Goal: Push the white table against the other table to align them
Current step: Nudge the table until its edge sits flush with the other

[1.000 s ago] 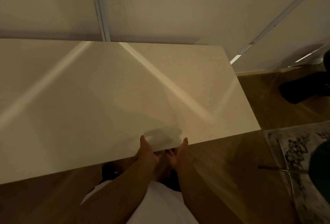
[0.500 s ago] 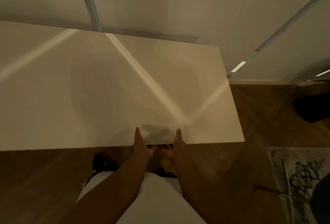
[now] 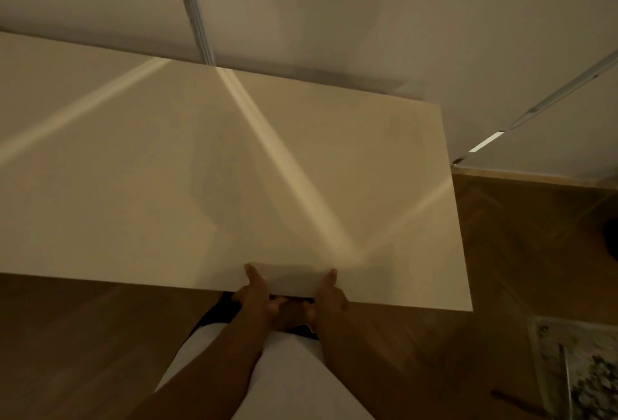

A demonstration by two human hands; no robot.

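The white table (image 3: 140, 185) fills the middle of the view, its top bare and streaked with pale reflections. My left hand (image 3: 255, 296) and my right hand (image 3: 329, 296) both clasp its near edge, thumbs lying on top and fingers curled underneath. The hands sit close together, right of the edge's middle. The table's far edge lies close to a white wall (image 3: 334, 11). Its right end (image 3: 458, 235) stops over the wooden floor. No seam to a second table shows; the tabletop runs out of frame on the left.
Wooden floor (image 3: 535, 252) lies to the right and under me. A patterned rug (image 3: 588, 376) shows at the lower right corner. A vertical metal strip (image 3: 194, 8) runs down the wall behind the table. My white trousers (image 3: 284, 379) are below the hands.
The table's near edge has swung from slanted to nearly level across the view, and its far edge has come closer to the wall. Both hands have kept their hold.
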